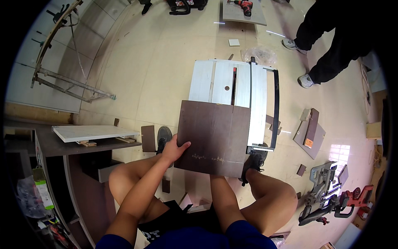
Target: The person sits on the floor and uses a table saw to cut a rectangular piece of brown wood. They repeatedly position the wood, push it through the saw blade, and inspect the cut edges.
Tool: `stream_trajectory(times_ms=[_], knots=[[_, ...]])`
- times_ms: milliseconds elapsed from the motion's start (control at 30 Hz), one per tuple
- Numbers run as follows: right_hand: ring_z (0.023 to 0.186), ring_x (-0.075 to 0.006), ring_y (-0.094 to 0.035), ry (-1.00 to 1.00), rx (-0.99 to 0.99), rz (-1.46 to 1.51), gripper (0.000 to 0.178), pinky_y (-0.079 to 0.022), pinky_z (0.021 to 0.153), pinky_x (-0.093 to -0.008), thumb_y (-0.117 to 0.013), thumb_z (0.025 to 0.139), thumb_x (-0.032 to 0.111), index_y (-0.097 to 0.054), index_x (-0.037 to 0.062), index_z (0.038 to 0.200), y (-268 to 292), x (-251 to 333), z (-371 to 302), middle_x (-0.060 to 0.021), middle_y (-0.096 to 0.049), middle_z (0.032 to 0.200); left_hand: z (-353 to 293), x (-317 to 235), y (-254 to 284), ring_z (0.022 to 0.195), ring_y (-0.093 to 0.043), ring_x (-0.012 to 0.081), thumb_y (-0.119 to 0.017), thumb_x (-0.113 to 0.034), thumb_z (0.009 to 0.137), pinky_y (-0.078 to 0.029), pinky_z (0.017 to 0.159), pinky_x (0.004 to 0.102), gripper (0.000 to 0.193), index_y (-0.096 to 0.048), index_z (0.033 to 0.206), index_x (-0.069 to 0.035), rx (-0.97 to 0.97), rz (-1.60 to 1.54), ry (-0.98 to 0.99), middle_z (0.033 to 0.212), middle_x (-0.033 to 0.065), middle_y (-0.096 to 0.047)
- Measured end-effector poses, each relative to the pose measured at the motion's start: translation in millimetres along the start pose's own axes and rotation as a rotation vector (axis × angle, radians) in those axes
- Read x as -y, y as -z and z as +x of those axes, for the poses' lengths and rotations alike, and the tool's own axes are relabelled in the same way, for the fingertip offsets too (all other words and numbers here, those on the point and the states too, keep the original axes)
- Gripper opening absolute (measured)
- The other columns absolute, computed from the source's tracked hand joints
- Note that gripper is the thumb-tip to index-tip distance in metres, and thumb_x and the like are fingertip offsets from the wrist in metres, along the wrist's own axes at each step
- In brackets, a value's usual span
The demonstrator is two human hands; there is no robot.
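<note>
A dark brown rectangular board [213, 137] lies partly over the near end of a table saw [201, 81], its near part sticking out toward me. My left hand [176, 148] grips the board's left edge, thumb on top and fingers underneath. My right forearm [224, 193] passes under the near edge, and the board hides that hand. Past the board's far edge shows the saw's dark blade slot [234, 85]. The rip fence [253, 99] runs along the board's right edge. Pale scratch marks cross the board's near part.
Another person's legs [327, 45] stand at far right. A brown cabinet [54, 145] bearing a white panel [95, 133] is on my left. Board offcuts [311, 128] and a miter saw [325, 186] lie right. A red drill [245, 7] rests on a far panel.
</note>
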State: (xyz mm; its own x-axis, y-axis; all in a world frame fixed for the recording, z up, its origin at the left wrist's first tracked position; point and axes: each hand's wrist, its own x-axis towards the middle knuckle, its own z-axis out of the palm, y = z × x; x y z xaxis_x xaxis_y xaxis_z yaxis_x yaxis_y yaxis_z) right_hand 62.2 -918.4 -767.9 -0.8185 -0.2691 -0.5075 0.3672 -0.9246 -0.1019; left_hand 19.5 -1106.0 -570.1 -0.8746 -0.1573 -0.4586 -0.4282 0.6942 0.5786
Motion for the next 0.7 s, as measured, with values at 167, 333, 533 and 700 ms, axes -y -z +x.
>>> stream_trajectory(times_ms=[167,333,533,700], knots=[[0.127,-0.0279,-0.054,-0.011,0.029,-0.027,0.05,-0.047,0.102,-0.0423,-0.05,0.102,0.033,-0.042,0.005,0.143,1.9,-7.3,0.5,-0.0122,-0.051,0.141,-0.4,3.8,-1.0,0.108,-0.064,0.0421,-0.069,-0.053,0.086,-0.05,0.092,0.0459,0.07,-0.05,0.127,0.0,-0.011,-0.005,-0.033,0.112,0.0259,-0.067],[0.126,-0.028,-0.054,-0.058,0.036,-0.259,0.05,-0.048,0.102,-0.0423,-0.05,0.102,0.033,-0.042,0.0047,0.142,6.8,-24.9,-30.2,-0.0124,-0.052,0.141,3.3,4.5,-2.7,0.108,-0.064,0.0429,-0.069,-0.053,0.086,-0.05,0.092,0.0463,0.072,-0.049,0.127,0.003,0.009,-0.001,-0.048,0.112,0.0272,-0.067],[0.115,-0.0266,-0.062,-0.287,-0.33,-0.686,0.038,-0.054,0.093,-0.0406,-0.052,0.099,0.018,-0.046,0.0039,0.133,-39.5,-22.0,-124.9,-0.0124,-0.057,0.129,4.3,25.0,-8.5,0.101,-0.065,0.0475,-0.069,-0.055,0.086,-0.052,0.087,0.0493,0.08,-0.039,0.126,0.007,-0.006,0.086,-0.032,0.104,0.0348,-0.065],[0.095,-0.0249,-0.069,0.018,-0.363,-0.535,0.025,-0.059,0.074,-0.0316,-0.05,0.093,0.003,-0.044,-0.0017,0.117,-86.4,3.8,-155.8,-0.0166,-0.061,0.109,4.3,16.1,-14.5,0.096,-0.066,0.0485,-0.068,-0.053,0.086,-0.054,0.082,0.0501,0.084,-0.03,0.126,0.01,-0.1,0.154,-0.088,0.099,0.036,-0.065]])
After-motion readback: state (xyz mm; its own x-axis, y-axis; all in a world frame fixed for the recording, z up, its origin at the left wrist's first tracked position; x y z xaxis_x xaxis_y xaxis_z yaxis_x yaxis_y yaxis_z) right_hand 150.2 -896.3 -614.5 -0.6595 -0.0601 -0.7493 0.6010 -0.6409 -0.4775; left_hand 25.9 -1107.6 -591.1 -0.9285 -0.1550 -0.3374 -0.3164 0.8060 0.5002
